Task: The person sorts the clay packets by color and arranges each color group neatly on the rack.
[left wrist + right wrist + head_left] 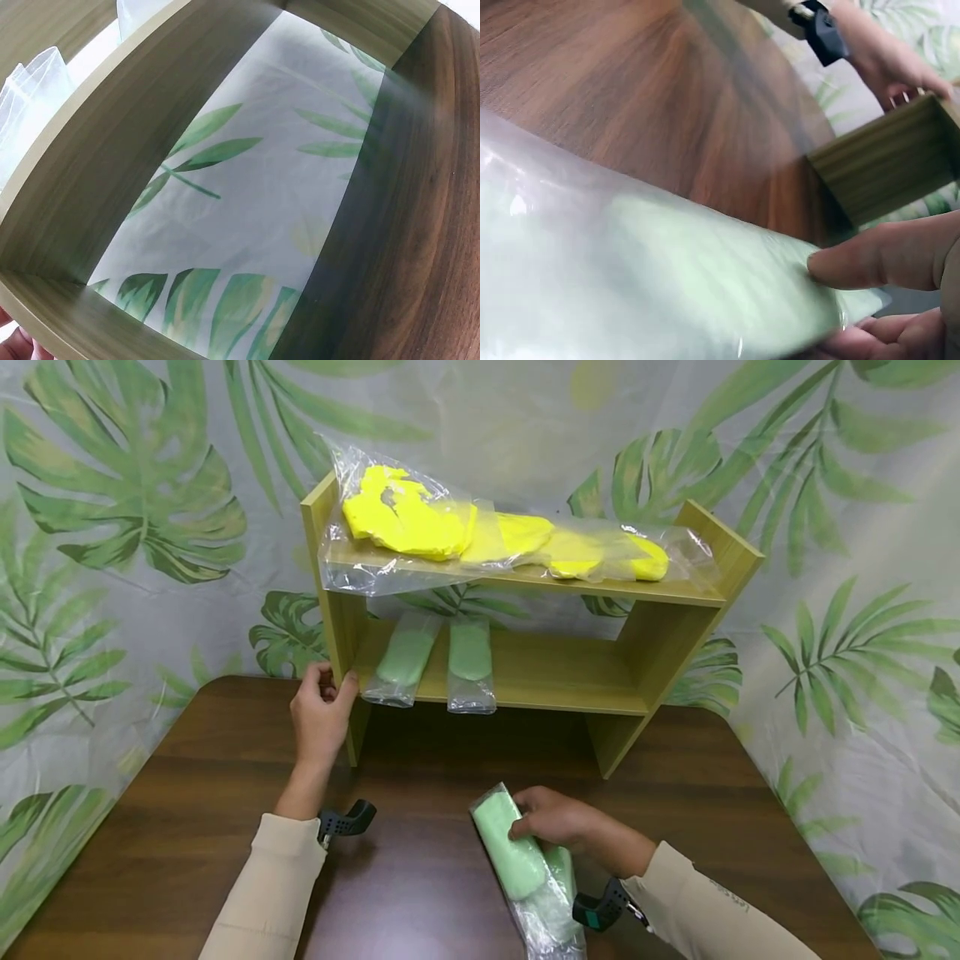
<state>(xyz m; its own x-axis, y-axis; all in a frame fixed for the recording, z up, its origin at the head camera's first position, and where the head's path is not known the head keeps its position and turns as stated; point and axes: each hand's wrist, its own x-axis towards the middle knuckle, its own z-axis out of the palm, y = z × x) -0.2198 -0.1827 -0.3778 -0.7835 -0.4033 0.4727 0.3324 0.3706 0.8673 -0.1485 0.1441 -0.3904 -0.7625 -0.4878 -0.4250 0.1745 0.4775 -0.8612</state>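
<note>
My left hand (321, 718) grips the left side panel (339, 635) of a small wooden shelf, thumb at the front edge and fingers curled on the outer side. In the left wrist view only fingertips (22, 346) show at the lower left corner. Low over the table, my right hand (558, 820) pinches clear plastic packets with soft-looking light green contents (510, 847); two overlap there. The right wrist view shows the thumb (877, 255) on top of a packet (705, 270) and fingers beneath it. What the green stuff is, I cannot tell.
Two similar green packets (470, 660) lie on the middle shelf board (562, 681), toward its left. Along the top board (525, 578) rest clear bags with bright yellow contents (412, 522). The shelf stands on a dark wooden table (420, 827) before a leaf-patterned cloth (487, 427).
</note>
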